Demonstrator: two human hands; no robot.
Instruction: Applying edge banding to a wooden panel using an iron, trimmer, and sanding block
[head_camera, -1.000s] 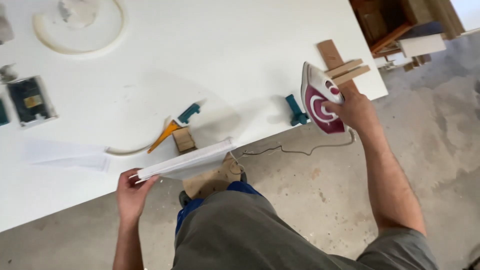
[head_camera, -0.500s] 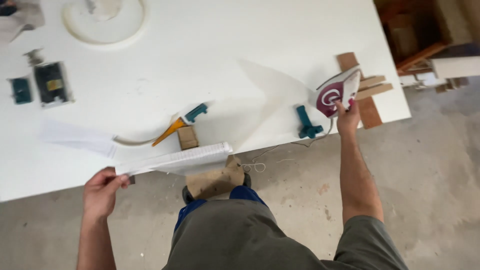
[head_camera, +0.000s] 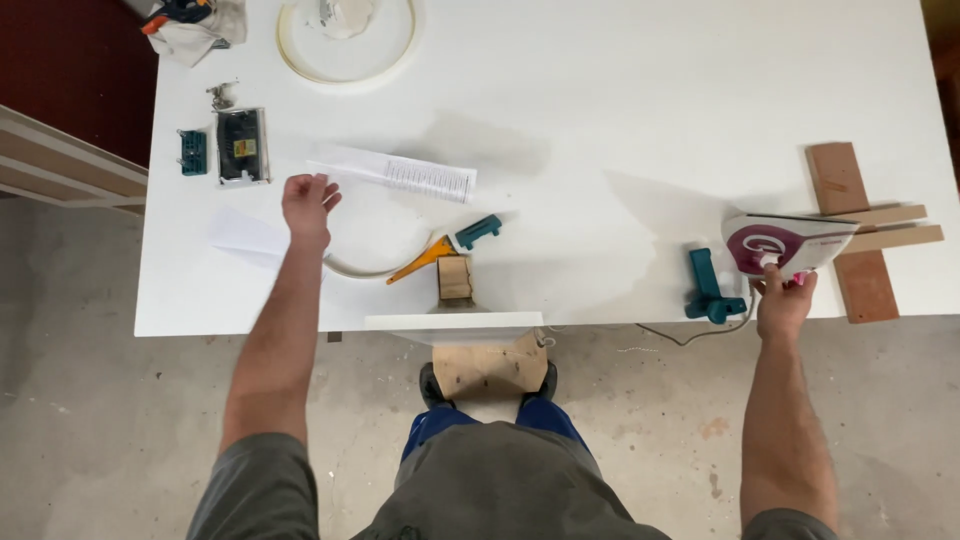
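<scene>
My right hand (head_camera: 783, 303) grips the back handle of a white and magenta clothes iron (head_camera: 785, 243), which rests on wooden strips (head_camera: 893, 229) near the right end of the white table (head_camera: 620, 120). My left hand (head_camera: 306, 203) reaches over the table with fingers apart, touching the left end of a white printed paper strip (head_camera: 400, 175). A narrow white board (head_camera: 455, 321) lies along the table's front edge in front of me, free of either hand.
A small wooden block (head_camera: 455, 277), an orange and teal tool (head_camera: 452, 245), a curl of pale edge banding (head_camera: 365, 265) and a teal clamp (head_camera: 708, 287) lie near the front. A roll of banding (head_camera: 345, 65) and a dark device (head_camera: 242, 146) sit at the back left. The iron's cord (head_camera: 690, 338) hangs off the edge.
My left hand let go of the white board's end and moved up onto the table to the paper strip. The iron has been set down flatter on the wooden strips.
</scene>
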